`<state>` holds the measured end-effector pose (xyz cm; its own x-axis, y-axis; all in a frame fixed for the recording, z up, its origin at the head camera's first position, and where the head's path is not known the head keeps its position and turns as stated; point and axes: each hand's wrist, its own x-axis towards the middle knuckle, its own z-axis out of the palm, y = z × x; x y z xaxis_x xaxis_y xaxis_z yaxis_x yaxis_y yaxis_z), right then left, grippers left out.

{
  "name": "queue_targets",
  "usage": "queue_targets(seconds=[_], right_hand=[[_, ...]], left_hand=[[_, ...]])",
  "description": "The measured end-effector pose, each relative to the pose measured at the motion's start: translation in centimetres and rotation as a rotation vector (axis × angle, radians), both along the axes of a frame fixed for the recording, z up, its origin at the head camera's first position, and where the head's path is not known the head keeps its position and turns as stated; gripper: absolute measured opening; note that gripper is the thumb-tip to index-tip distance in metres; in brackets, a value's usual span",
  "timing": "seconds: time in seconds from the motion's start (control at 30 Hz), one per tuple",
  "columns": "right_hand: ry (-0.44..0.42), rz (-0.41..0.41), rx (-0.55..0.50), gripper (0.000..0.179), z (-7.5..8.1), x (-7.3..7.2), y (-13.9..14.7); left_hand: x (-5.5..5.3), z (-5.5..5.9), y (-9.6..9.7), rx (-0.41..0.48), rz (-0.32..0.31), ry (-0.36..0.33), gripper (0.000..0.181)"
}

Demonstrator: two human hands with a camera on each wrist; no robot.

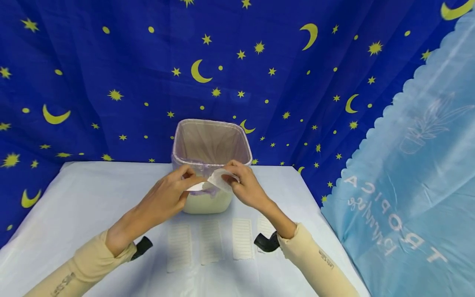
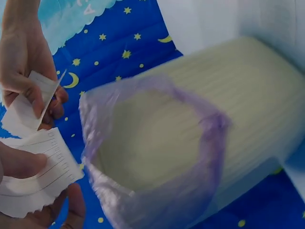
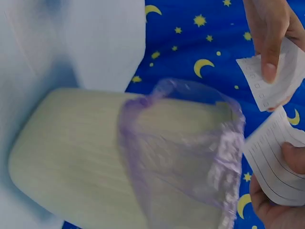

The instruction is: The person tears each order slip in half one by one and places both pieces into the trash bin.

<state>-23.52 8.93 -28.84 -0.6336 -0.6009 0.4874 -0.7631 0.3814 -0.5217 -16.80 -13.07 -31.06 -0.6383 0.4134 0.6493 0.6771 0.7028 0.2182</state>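
1. Basically, white worktop (image 1: pixel 92 194), navy curtain (image 1: pixel 141 62) behind with yellow moons and stars, light-blue curtain (image 1: pixel 389 173) down the right.
2. Light-blue one has mirrored white lettering: "TROPICA", plus "Paradise" in script, beside a plant outline.
3. Sleeves (image 1: pixel 315 255) carry small dark print, too small to read surely.
4. Four lined strips (image 1: pixel 243 239) lie side by side on the worktop, rightmost partly behind the right arm; no legible text.
5. Bin (image 1: pixel 208 206) upright at far side, purple liner (image 3: pixel 181 138) over its rim.
6. Hands: left (image 1: pixel 167 194) pinches left scrap (image 2: pixel 62 167), right (image 1: pixel 246 185) pinches right scrap (image 2: pixel 19 117); both scraps at the bin's near side, ruled lines and little boxes printed, left one ragged-edged.
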Motion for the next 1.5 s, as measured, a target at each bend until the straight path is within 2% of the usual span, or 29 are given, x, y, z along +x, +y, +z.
queue_targets(seconds=[0.13, 0.23, 0.4, 0.53, 0.67, 0.77, 0.83, 0.93, 1.07, 1.13, 1.2, 1.33, 1.4, 1.5], right_hand=[[0.05, -0.009, 0.029, 0.012, 1.8, -1.1, -0.2], [0.072, -0.047, 0.038, 0.012, 3.0, -2.2, -0.4], [0.094, -0.103, 0.047, 0.014, 4.9, -4.0, -1.0], [0.1, -0.137, 0.072, 0.014, 5.7, -5.6, -1.4], [0.081, -0.158, 0.116, 0.011, 5.3, -7.0, -1.7], [0.044, -0.168, 0.153, 0.009, 4.7, -7.9, -1.9], [0.02, -0.17, 0.171, 0.01, 4.3, -8.2, -2.0], [0.002, -0.153, 0.191, 0.012, 3.8, -8.6, -2.1], [0.011, -0.155, 0.202, 0.015, 3.4, -9.3, -2.1], [0.013, -0.162, 0.213, 0.017, 3.3, -9.7, -2.1], [0.015, -0.168, 0.234, 0.02, 3.1, -10.1, -2.2], [0.007, -0.168, 0.294, 0.022, 2.6, -10.8, -2.6], [-0.003, -0.173, 0.318, 0.025, 2.5, -10.9, -2.7], [-0.033, -0.2, 0.343, 0.028, 2.3, -11.0, -2.7]], left_hand=[[-0.9, 1.9, -0.5, -0.033, 0.016, -0.06, 0.052], [-1.8, 3.4, -0.7, -0.032, 0.035, -0.131, 0.047], [-3.8, 6.1, -0.9, 0.006, 0.069, -0.217, 0.038], [-5.6, 7.4, -1.1, 0.03, 0.105, -0.245, 0.035], [-7.7, 7.3, -1.0, 0.06, 0.108, -0.265, 0.033], [-9.1, 6.5, -0.9, 0.08, 0.097, -0.284, 0.029], [-9.8, 6.1, -0.8, 0.077, 0.102, -0.302, 0.026], [-10.5, 5.4, -0.9, 0.06, 0.104, -0.276, 0.018], [-11.2, 5.2, -1.2, 0.04, 0.116, -0.255, 0.013], [-11.5, 5.2, -1.2, 0.027, 0.127, -0.271, 0.011], [-11.8, 5.2, -1.3, 0.017, 0.129, -0.298, 0.017], [-12.5, 5.0, -1.4, -0.015, 0.107, -0.314, 0.041], [-12.8, 4.8, -1.5, -0.023, 0.102, -0.317, 0.04], [-13.1, 4.5, -1.5, -0.06, 0.115, -0.318, 0.031]])
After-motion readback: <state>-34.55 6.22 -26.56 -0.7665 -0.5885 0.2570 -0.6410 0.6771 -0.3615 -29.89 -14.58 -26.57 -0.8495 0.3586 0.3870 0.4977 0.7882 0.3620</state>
